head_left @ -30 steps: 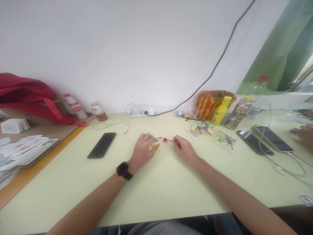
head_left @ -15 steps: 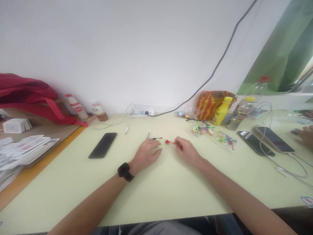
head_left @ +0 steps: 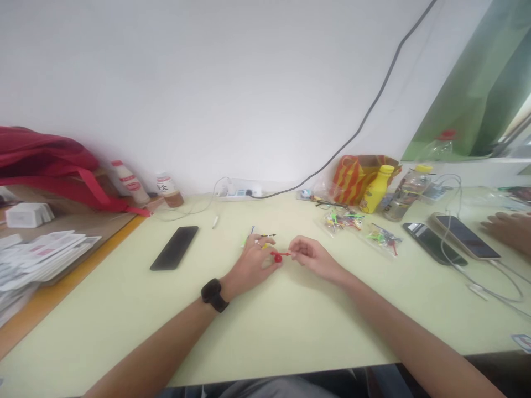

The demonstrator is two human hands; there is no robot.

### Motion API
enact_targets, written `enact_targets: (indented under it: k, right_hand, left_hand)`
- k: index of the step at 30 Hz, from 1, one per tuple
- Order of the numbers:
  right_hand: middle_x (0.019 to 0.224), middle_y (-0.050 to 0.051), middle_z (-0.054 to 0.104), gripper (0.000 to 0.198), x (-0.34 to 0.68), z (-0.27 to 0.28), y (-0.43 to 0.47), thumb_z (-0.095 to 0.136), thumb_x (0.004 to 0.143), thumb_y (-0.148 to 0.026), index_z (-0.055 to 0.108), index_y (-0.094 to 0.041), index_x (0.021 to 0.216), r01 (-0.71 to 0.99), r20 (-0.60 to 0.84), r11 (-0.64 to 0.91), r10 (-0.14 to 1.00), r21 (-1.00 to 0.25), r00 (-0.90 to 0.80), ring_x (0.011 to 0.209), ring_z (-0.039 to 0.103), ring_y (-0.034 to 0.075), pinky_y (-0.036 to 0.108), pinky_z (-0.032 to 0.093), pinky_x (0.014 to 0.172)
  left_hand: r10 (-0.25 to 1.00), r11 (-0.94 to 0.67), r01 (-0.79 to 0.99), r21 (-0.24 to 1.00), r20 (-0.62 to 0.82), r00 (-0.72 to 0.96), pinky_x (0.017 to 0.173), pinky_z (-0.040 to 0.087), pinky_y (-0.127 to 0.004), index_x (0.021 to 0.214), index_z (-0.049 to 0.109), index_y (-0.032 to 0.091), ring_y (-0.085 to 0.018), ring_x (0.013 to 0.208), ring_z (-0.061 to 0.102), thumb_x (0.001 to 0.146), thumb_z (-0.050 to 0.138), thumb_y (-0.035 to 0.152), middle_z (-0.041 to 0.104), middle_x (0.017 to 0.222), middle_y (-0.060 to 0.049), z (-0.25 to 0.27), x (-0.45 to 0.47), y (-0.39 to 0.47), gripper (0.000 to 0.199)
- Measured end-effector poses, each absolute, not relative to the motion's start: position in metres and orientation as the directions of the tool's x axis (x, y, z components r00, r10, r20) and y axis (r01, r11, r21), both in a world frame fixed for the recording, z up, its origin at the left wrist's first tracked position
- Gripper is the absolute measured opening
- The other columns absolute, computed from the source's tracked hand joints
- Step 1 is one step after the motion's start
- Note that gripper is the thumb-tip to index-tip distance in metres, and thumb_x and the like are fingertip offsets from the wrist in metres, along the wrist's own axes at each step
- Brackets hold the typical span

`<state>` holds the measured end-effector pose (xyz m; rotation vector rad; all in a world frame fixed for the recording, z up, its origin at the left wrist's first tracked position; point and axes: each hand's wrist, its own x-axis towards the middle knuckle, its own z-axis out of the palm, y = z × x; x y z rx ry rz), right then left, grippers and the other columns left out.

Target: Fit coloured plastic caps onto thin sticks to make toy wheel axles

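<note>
A small red plastic piece (head_left: 278, 258) with a rounded end and a thin stem lies between my two hands, just over the table. My left hand (head_left: 252, 264), a black watch on its wrist, pinches the rounded end between thumb and forefinger. At the stem's tip, my right hand (head_left: 313, 257) has its thumb and forefinger closed. Past my left fingers are a thin black-and-yellow piece (head_left: 269, 236), a blue stick (head_left: 253, 229) and a bit of green, partly hidden by that hand.
Bags of colourful plastic pieces (head_left: 343, 219) lie right of centre, near a yellow bottle (head_left: 376, 189). A black phone (head_left: 175, 247) is at left. Two phones with cables (head_left: 468, 236) lie at right, near another person's hand (head_left: 508, 228). Cards (head_left: 50, 251) are stacked far left.
The red piece has moved slightly left and nearer to me, and my left hand has come onto it. The other person's hand at the right has shifted left and spread flatter.
</note>
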<state>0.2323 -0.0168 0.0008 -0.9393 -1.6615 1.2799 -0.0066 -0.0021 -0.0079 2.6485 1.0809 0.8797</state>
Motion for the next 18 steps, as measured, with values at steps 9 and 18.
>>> enact_targets:
  k: [9, 18]
  right_hand:
    - [0.073, -0.002, 0.060, 0.033, 0.226, 0.006, -0.024, 0.074, 0.089, -0.047, 0.061, -0.022, 0.107, -0.139, 0.032, -0.042, 0.872, -0.989, -0.489, 0.058, 0.041, 0.010, 0.027, 0.030, 0.057]
    - [0.070, -0.005, 0.056, 0.043, 0.215, 0.002, -0.029, 0.081, 0.081, -0.051, 0.050, -0.023, 0.092, -0.150, -0.096, -0.162, 0.923, -0.975, -0.374, 0.057, 0.039, 0.009, 0.025, 0.026, 0.057]
  left_hand:
    - [0.782, -0.552, 0.304, 0.777, 0.354, 0.513, 0.077, 0.056, -0.031, 0.105, 0.061, 0.021, -0.018, 0.087, 0.069, 0.094, 0.065, 0.021, 0.073, 0.097, -0.003, 0.002, 0.003, -0.010, 0.012]
    - [0.742, -0.609, 0.259, 0.750, 0.423, 0.520, 0.090, 0.062, -0.033, 0.122, 0.066, 0.021, -0.020, 0.098, 0.075, 0.092, 0.070, 0.022, 0.078, 0.109, -0.006, -0.003, 0.008, -0.016, 0.030]
